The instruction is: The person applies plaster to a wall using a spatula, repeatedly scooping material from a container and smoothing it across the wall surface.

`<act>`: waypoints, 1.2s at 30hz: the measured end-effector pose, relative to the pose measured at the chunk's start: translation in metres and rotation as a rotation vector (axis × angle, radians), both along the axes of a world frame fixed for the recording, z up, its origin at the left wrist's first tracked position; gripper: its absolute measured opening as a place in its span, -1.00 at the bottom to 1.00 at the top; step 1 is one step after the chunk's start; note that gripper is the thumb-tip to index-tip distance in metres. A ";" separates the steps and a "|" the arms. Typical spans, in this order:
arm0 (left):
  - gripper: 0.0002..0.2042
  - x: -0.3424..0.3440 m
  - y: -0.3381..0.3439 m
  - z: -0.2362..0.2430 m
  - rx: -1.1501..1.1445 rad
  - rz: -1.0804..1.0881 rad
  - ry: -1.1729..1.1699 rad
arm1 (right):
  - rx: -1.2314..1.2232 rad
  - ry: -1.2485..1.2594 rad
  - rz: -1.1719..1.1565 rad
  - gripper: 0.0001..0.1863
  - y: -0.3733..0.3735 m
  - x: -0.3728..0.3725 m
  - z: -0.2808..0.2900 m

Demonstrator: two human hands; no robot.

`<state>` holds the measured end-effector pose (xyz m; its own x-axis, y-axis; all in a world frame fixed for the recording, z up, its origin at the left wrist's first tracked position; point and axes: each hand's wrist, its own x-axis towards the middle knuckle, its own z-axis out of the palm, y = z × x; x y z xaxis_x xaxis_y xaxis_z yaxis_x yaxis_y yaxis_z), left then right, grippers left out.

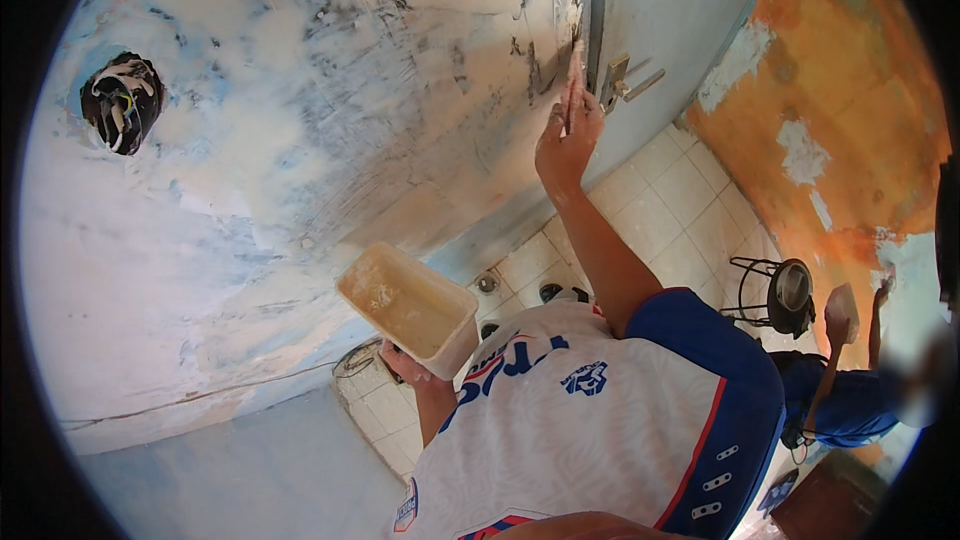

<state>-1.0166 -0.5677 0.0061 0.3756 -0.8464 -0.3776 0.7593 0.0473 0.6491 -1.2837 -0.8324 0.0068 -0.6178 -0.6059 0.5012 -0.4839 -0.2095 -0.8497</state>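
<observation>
My right hand (565, 140) is raised against the patchy white and blue wall (300, 140), gripping a narrow putty knife (576, 70) whose blade touches the plaster beside the blue door frame. Lower down, my left hand (405, 365) holds a rectangular cream plastic tub (410, 308) from underneath. The tub is tilted, and pale filler is smeared inside it. My white and blue jersey (600, 420) fills the lower middle of the view.
A hole with loose wires (122, 100) gapes in the wall at upper left. A blue door (680, 10) with a metal latch (622, 80) stands right of my raised hand. Below are pale floor tiles (660, 210), a drain (487, 283), a black stand (785, 295), and another person's hand with a trowel (842, 310) by the orange wall.
</observation>
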 end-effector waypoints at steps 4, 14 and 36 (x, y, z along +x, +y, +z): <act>-0.57 -0.016 -0.010 0.020 0.021 0.046 0.045 | -0.161 0.050 -0.056 -0.55 0.003 -0.011 0.036; -0.63 -0.017 -0.017 0.021 0.001 0.095 0.067 | 0.003 0.057 0.041 -0.60 0.012 -0.017 -0.018; -0.60 -0.024 -0.017 0.019 0.092 0.135 0.094 | -0.196 0.149 0.028 -0.53 -0.002 -0.050 0.057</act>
